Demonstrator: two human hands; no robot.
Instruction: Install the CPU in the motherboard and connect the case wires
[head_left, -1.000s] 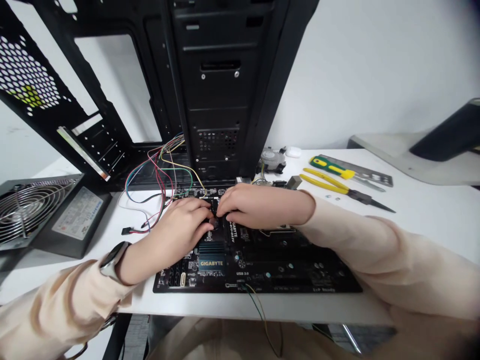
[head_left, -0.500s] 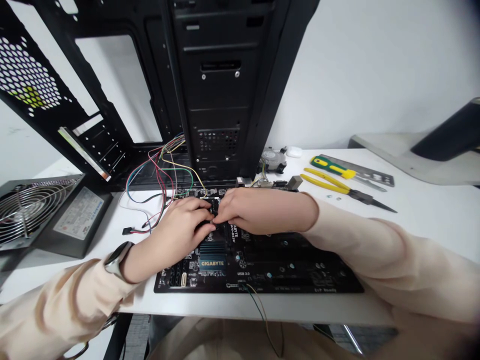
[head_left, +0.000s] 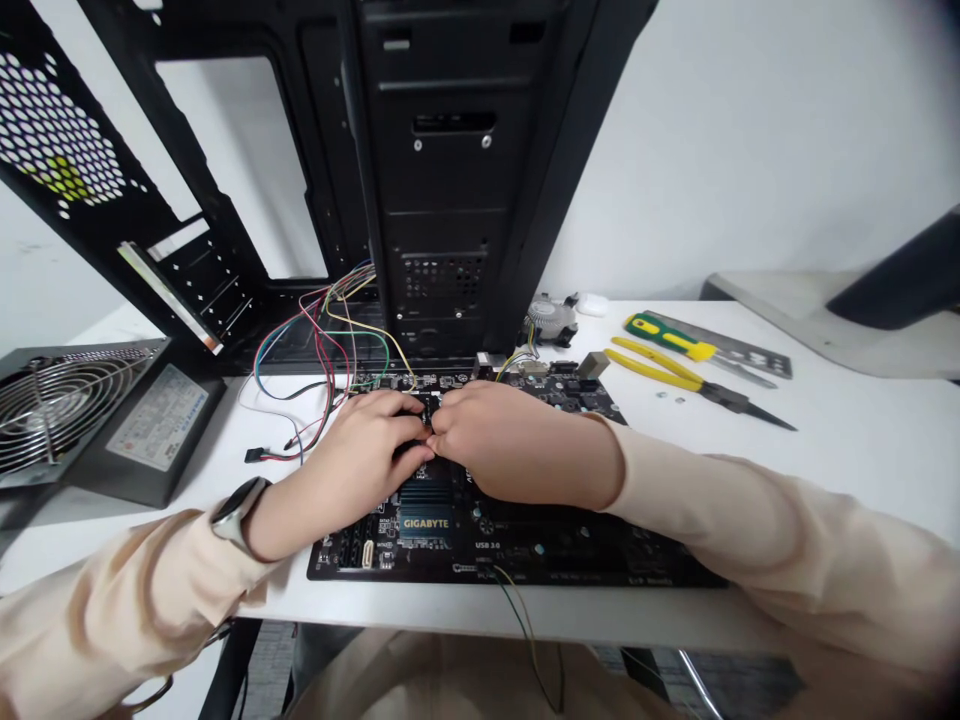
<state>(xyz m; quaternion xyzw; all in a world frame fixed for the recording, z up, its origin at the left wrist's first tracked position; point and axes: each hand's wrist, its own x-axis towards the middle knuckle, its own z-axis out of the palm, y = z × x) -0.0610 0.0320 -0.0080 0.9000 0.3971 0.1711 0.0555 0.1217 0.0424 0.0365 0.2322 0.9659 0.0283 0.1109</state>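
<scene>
A black Gigabyte motherboard (head_left: 517, 560) lies flat on the white desk (head_left: 825, 480), its heatsink (head_left: 424, 510) showing below my hands. My left hand (head_left: 360, 470) and my right hand (head_left: 517, 445) cover the board's middle. Their fingertips meet around a small black part (head_left: 430, 414) on the board, most of which my fingers hide. A watch sits on my left wrist. Several coloured wires (head_left: 322, 345) run from the black PC case (head_left: 442, 180) to the board's top edge.
A power supply with a fan grille (head_left: 67, 415) stands at the left. Yellow long-nose pliers (head_left: 697, 380), a green-and-yellow screwdriver (head_left: 670, 337), a metal I/O shield (head_left: 750, 352) and a CPU cooler (head_left: 551, 320) lie at the back right. The desk's front edge runs below the board.
My right hand has slid toward me, uncovering the board's upper right part. My fingertips stay together at the small black part, and the view has tilted slightly.
</scene>
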